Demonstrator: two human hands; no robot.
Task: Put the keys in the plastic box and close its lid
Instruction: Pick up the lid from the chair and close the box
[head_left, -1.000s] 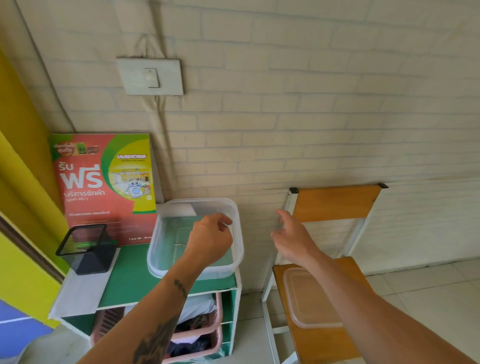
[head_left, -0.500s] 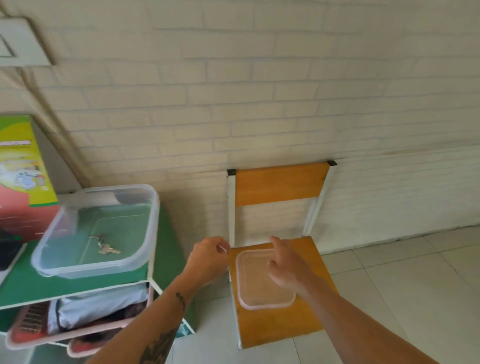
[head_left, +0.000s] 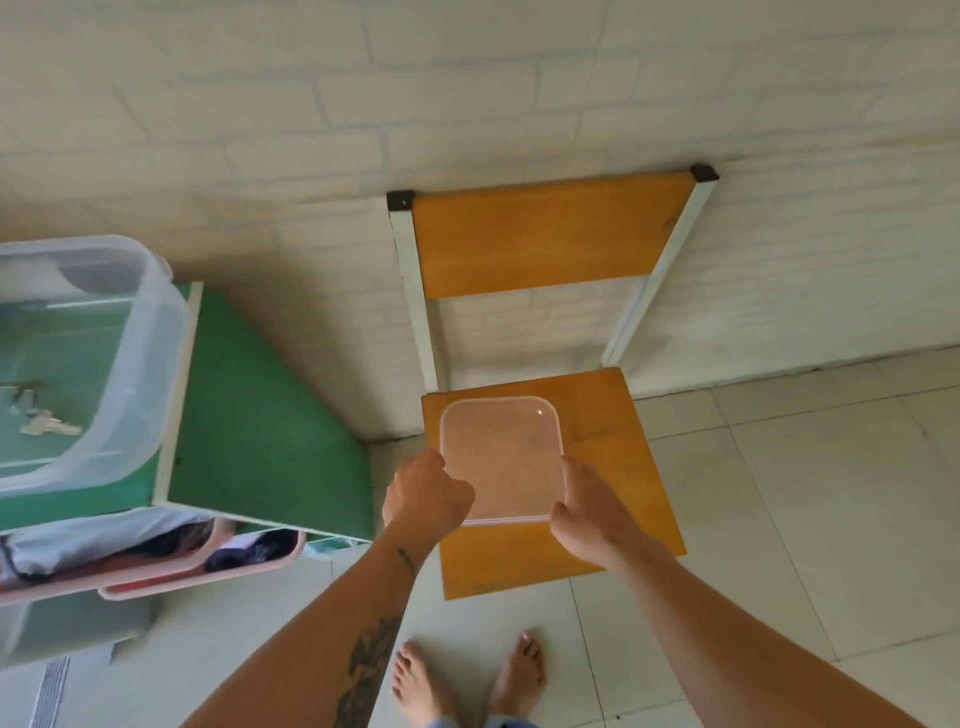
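Lid (head_left: 503, 457) — clear, square, round-cornered — pinched by left hand (head_left: 426, 493), right hand (head_left: 587, 512).

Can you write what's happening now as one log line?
keys in clear plastic box | both hands at clear lid on wooden chair

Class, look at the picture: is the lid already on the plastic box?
No: the lid lies on the chair seat, and the plastic box stands open.

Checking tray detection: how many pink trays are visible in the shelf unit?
2: a larger pink tray under the green top, and another overlapping in front, to its right. More may be hidden below.
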